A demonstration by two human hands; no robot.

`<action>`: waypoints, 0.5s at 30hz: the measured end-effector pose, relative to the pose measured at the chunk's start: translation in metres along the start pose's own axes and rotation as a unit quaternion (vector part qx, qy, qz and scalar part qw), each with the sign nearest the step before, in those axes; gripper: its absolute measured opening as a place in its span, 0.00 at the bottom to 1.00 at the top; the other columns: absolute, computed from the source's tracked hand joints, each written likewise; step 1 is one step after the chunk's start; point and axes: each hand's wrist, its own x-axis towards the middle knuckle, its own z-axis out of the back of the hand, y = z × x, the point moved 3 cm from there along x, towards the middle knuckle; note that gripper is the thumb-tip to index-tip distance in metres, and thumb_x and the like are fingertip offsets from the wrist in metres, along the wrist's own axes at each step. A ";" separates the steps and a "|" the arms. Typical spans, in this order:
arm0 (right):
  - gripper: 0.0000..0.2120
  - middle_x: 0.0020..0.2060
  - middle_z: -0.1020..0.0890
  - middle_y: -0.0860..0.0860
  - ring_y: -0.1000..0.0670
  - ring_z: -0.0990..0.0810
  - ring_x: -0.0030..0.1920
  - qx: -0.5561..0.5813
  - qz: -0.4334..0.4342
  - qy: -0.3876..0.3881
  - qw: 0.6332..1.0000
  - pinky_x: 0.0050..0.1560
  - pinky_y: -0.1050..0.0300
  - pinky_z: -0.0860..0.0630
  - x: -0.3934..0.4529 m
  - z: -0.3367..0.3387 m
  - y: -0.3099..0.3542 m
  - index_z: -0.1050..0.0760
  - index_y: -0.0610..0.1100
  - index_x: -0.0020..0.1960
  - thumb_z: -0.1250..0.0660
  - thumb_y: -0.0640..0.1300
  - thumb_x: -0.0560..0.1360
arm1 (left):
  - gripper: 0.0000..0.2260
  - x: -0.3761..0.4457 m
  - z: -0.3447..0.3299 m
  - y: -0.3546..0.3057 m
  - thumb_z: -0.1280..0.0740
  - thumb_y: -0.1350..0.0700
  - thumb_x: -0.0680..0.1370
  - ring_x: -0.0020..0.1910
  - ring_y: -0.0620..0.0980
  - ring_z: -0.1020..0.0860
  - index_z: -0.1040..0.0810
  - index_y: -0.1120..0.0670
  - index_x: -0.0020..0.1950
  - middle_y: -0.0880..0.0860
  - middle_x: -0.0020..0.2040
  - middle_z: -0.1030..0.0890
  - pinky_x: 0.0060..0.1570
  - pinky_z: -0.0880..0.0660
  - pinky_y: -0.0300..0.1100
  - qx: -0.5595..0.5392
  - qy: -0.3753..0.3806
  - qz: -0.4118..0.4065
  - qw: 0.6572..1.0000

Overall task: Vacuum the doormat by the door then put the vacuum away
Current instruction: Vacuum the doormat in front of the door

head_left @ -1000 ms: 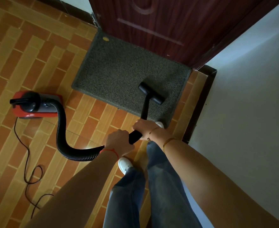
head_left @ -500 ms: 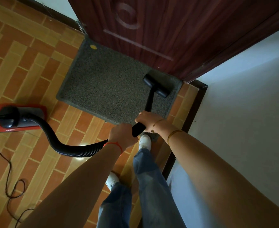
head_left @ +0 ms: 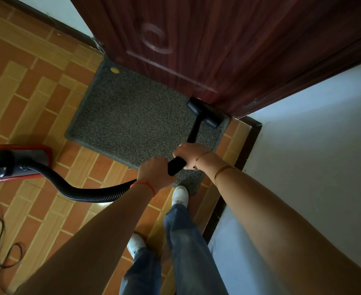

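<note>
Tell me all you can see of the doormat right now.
The doormat is a grey-brown speckled rectangle with a darker plain border, coarse looped pile by its look. It lies flat on the tile floor, its far edge against the door. A small yellow spot sits near its far left corner. The nozzle rests on its far right corner. A white shoe meets its near right corner.

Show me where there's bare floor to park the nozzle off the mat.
Free: the tile strip between the doormat, the vacuum body and the baseboard. Crowded: the door-side corner, where the nozzle lies, and the near tiles with hose, cord and feet.
</note>
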 end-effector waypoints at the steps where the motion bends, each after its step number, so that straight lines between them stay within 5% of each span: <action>1: 0.07 0.54 0.21 0.47 0.47 0.23 0.58 -0.003 -0.002 -0.003 1.000 0.48 0.55 0.29 0.000 -0.001 0.002 0.26 0.43 0.55 0.36 0.39 0.76 | 0.06 -0.001 -0.001 0.001 0.35 0.52 0.72 0.35 0.49 0.23 0.24 0.54 0.42 0.48 0.32 0.27 0.32 0.28 0.39 0.002 0.000 -0.001 1.000; 15: 0.06 0.52 0.21 0.46 0.47 0.24 0.56 0.018 0.026 -0.006 0.999 0.53 0.54 0.25 0.002 -0.045 0.098 0.25 0.43 0.51 0.36 0.37 0.75 | 0.07 -0.074 -0.039 0.062 0.35 0.50 0.72 0.33 0.49 0.26 0.25 0.54 0.41 0.49 0.36 0.25 0.31 0.30 0.39 0.033 0.005 0.000 0.999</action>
